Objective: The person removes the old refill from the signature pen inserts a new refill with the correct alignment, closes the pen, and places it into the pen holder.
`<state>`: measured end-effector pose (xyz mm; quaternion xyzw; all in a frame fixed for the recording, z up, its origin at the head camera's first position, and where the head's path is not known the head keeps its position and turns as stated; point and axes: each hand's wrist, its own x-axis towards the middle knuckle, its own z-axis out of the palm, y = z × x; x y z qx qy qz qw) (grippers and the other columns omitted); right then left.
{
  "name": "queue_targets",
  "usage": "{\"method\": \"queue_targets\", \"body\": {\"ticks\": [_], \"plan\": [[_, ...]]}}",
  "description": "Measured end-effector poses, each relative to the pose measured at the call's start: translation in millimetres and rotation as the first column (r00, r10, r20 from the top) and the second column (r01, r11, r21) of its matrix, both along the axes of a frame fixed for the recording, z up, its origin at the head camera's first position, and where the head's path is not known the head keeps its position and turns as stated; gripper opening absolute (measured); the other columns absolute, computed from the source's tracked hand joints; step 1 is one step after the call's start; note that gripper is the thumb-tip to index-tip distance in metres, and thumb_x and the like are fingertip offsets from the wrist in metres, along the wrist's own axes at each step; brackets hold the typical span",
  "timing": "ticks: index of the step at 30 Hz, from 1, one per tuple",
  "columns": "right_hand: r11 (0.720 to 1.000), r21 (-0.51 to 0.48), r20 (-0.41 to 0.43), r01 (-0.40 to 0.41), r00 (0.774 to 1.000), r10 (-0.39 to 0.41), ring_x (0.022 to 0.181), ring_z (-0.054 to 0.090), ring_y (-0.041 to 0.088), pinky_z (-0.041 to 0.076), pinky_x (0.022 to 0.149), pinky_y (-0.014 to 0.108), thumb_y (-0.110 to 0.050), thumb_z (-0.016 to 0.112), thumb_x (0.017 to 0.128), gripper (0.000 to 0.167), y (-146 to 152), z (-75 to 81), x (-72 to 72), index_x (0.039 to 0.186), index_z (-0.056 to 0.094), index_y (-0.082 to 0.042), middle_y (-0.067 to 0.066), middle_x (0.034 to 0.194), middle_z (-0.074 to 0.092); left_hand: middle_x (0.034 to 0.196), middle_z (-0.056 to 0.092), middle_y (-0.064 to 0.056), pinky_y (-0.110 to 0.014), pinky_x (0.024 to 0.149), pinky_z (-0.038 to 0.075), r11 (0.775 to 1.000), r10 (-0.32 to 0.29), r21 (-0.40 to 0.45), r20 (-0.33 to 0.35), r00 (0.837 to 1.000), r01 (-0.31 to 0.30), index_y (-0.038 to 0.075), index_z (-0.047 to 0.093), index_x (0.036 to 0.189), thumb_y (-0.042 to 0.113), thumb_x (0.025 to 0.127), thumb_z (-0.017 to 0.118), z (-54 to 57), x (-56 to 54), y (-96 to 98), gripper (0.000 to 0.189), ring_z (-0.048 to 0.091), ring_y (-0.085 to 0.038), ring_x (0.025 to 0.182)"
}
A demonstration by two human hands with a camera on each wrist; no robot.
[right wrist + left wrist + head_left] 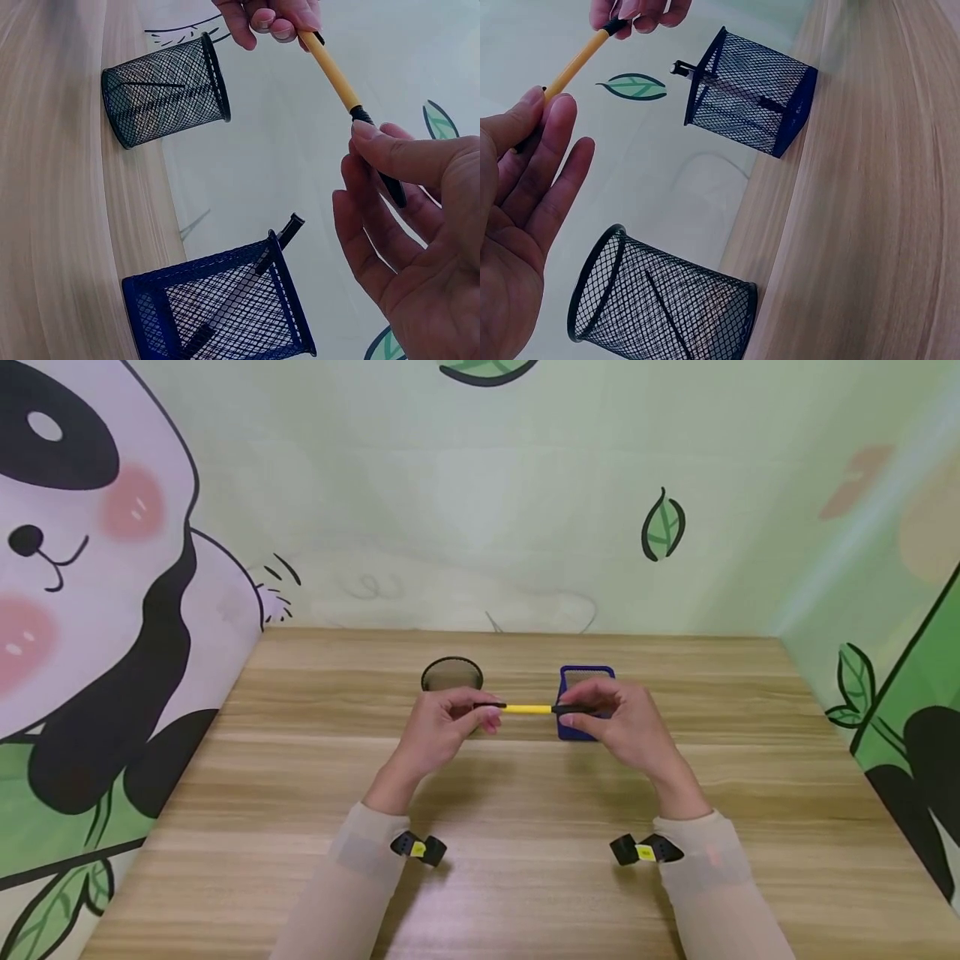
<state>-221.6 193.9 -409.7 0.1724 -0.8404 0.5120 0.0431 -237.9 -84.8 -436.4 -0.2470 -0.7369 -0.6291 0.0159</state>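
Note:
A yellow pen (528,709) with black ends is held level above the table, between both hands. My left hand (438,735) pinches one black end between thumb and fingers. The other black end, ribbed near the yellow barrel (330,71), is pinched by my right hand (633,722), and its tapered tip shows past the thumb in the right wrist view. Beyond the left hand stands a round black mesh pen cup (727,304). Behind the right hand is a square blue mesh pen holder (576,734), with another pen (291,226) leaning in it and sticking out over the rim.
The wooden table (517,877) reaches back to a green wall (390,485) printed with leaves and a panda (217,585). The two mesh holders stand apart toward the table's far side. A small black device (647,850) is worn at each cuff.

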Motion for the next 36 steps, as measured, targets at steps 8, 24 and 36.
{"method": "queue_targets", "body": {"ticks": [8, 24, 36], "plan": [[0.995, -0.062, 0.027, -0.075, 0.997, 0.077, 0.097, 0.074, 0.018, 0.058, 0.08, 0.024, -0.007, 0.086, 0.084, 0.034, 1.0, 2.7, 0.2, 0.117, 0.074, -0.007, 0.012, 0.11, 0.077, 0.088, 0.077, -0.016, -0.035, 0.073, 0.063, 1.0, -0.003, 0.003, 0.009, 1.0, 0.003, 0.002, 0.079, 0.107, 0.006, 0.098, 0.07, 1.0, 1.0, 0.4, 0.014, 0.075, -0.018, 0.074], [0.985, -0.114, 0.145, -0.129, 0.979, 0.144, 0.069, 0.068, 0.017, 0.06, 0.07, 0.034, -0.027, 0.047, 0.112, 0.035, 4.8, 0.1, -1.3, 0.127, 0.066, -0.001, 0.016, 0.08, 0.067, 0.089, 0.077, -0.017, -0.039, 0.075, 0.063, 1.0, -0.017, 0.019, -0.002, 1.0, 0.017, 0.001, 0.079, 0.107, 0.005, 0.097, 0.07, 1.0, 1.1, 1.3, 0.014, 0.075, -0.016, 0.074], [0.988, -0.104, 0.133, -0.119, 0.982, 0.132, 0.066, 0.066, 0.015, 0.058, 0.066, 0.031, -0.017, 0.05, 0.111, 0.028, 4.5, -0.4, -1.7, 0.129, 0.066, -0.001, 0.007, 0.072, 0.067, 0.09, 0.078, -0.017, -0.043, 0.075, 0.063, 1.0, -0.021, 0.011, -0.011, 1.0, 0.021, 0.0, 0.078, 0.107, 0.004, 0.097, 0.07, 0.0, 0.4, 1.2, 0.014, 0.075, -0.014, 0.074]]}}
